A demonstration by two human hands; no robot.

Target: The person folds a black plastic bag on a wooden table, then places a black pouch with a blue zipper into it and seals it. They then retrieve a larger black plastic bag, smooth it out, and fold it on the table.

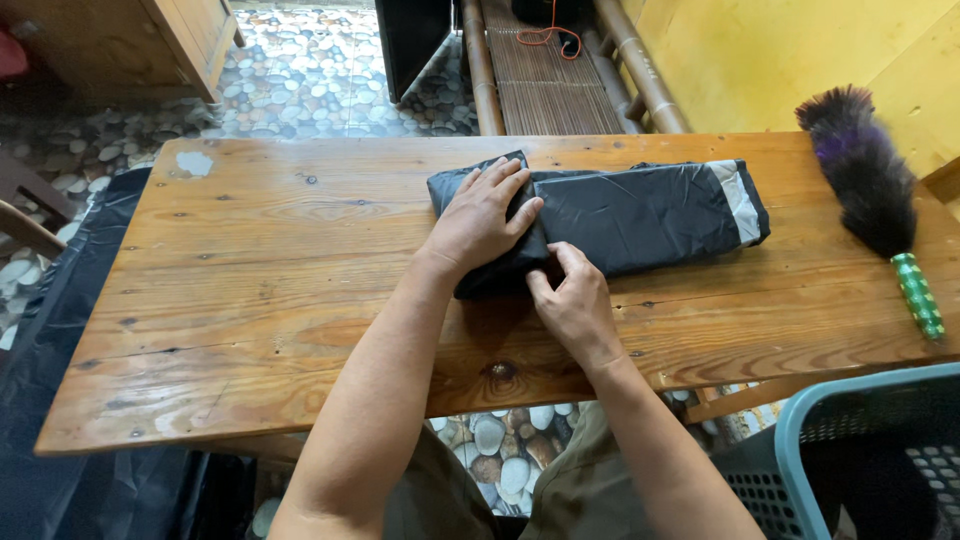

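Hands: left (482, 221) flat on folded garment (640, 212), right (572, 300) pinching its edge.

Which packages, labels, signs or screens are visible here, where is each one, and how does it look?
Packages, labels, signs: none visible.
Possible screen: a flat black panel stands on the pebble floor beyond the wooden table; I cannot tell whether it is a screen.
On the table: only a folded black garment with a grey band, under both hands, and a feather duster.
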